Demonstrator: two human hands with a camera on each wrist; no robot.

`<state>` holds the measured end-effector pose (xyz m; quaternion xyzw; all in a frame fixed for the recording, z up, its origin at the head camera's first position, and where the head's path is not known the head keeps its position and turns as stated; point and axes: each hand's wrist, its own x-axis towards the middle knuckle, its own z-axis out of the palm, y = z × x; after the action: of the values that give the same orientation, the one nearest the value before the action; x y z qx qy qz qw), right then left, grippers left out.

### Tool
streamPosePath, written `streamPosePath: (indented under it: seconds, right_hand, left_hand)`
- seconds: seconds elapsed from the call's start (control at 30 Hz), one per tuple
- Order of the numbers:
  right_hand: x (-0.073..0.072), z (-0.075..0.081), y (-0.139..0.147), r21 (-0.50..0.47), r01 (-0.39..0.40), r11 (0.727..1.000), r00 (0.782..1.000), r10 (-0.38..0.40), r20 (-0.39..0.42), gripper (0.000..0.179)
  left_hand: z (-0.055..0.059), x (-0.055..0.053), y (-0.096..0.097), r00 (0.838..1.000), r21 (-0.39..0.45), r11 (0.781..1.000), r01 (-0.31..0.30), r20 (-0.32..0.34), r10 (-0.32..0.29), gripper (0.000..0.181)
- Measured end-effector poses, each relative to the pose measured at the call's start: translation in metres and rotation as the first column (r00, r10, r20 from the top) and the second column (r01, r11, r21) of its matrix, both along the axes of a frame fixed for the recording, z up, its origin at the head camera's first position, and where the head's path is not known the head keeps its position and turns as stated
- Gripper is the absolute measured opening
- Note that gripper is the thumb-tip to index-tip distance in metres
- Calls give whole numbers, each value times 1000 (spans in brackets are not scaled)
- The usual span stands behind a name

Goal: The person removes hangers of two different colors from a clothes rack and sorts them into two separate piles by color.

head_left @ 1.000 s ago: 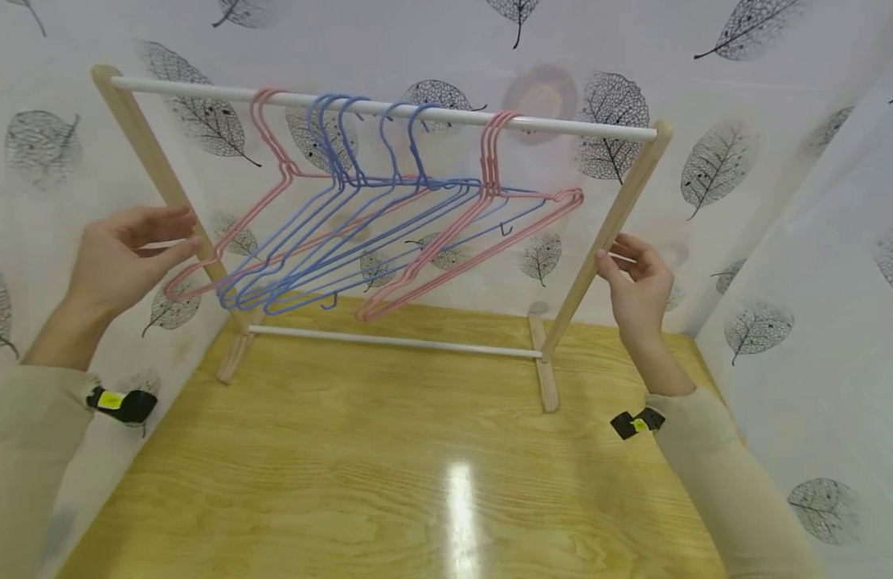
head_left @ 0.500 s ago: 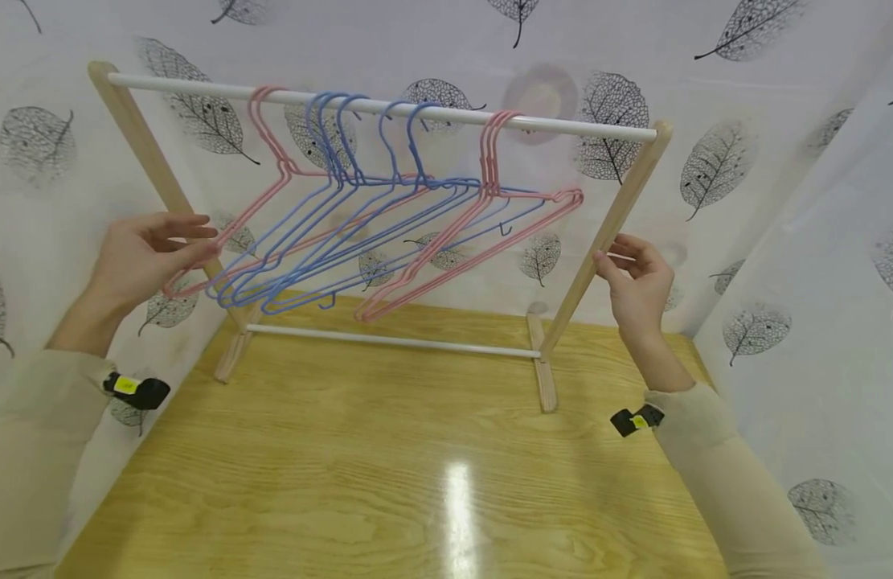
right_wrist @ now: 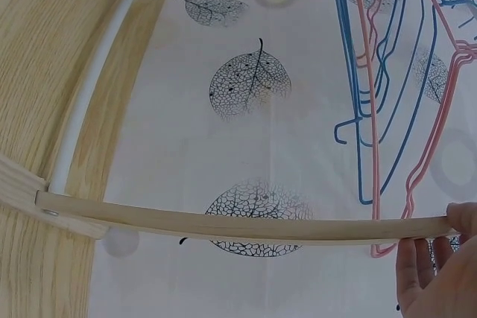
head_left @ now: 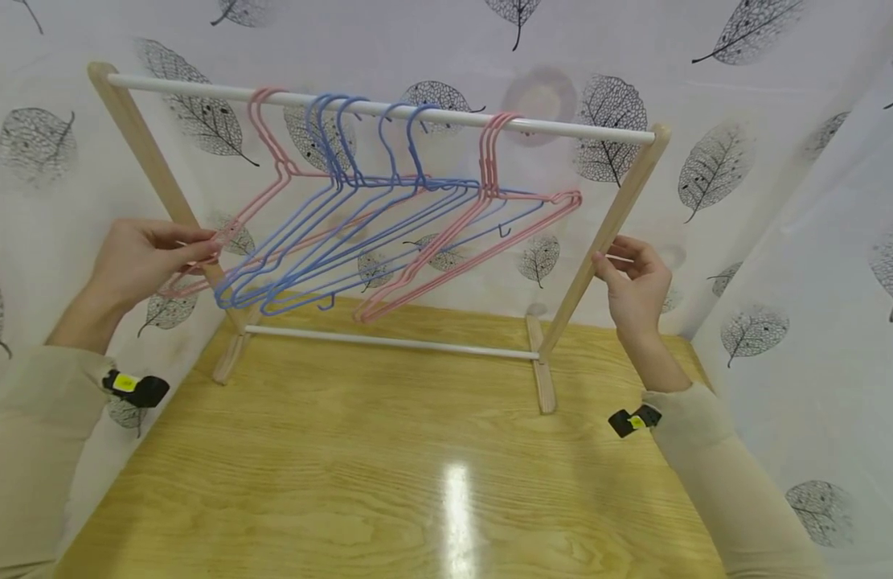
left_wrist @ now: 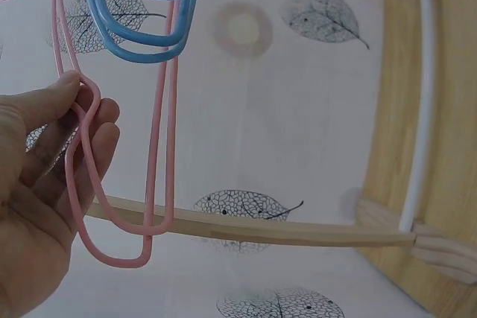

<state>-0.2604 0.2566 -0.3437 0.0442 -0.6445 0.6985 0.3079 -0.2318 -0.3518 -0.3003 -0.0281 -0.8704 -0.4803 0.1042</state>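
Left hand (head_left: 138,259): pink hangers (left_wrist: 149,230) pinched;
Right hand (head_left: 638,281): wooden post (head_left: 628,190) pinched;
Hanger step: spacing apparently being adjusted;
Next hanger move: light grip probably needed

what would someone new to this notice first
Probably the blue hangers bunched on the white top rail, with pink hangers on either side. Next, the hands: the left hand pinches pink hanger wire at the left, while the right hand holds the right wooden post. Behind, the pale backdrop bears dark leaf prints.
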Motion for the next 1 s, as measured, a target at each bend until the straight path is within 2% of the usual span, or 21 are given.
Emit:
streamPosePath:
  seconds: [0.3,0.6,0.8,1.0]
  right_hand:
    - [1,1,0,20,8,1000,1000,-8,6,24]
    - [1,1,0,8,2,1000,1000,-2,21,23]
    - [1,0,-1,9,4,1000,1000,-4,25,23]
    - [2,1,-1,11,8,1000,1000,-8,25,23]
  left_hand:
    - [8,8,-7,998,84,996,-38,-51,42,13]
    - [23,17,-12,996,106,993,-45,-73,53,22]
    - [34,23,-17,992,98,992,-78,-89,87,11]
    - [34,31,-32,986,117,990,-83,-134,98,14]
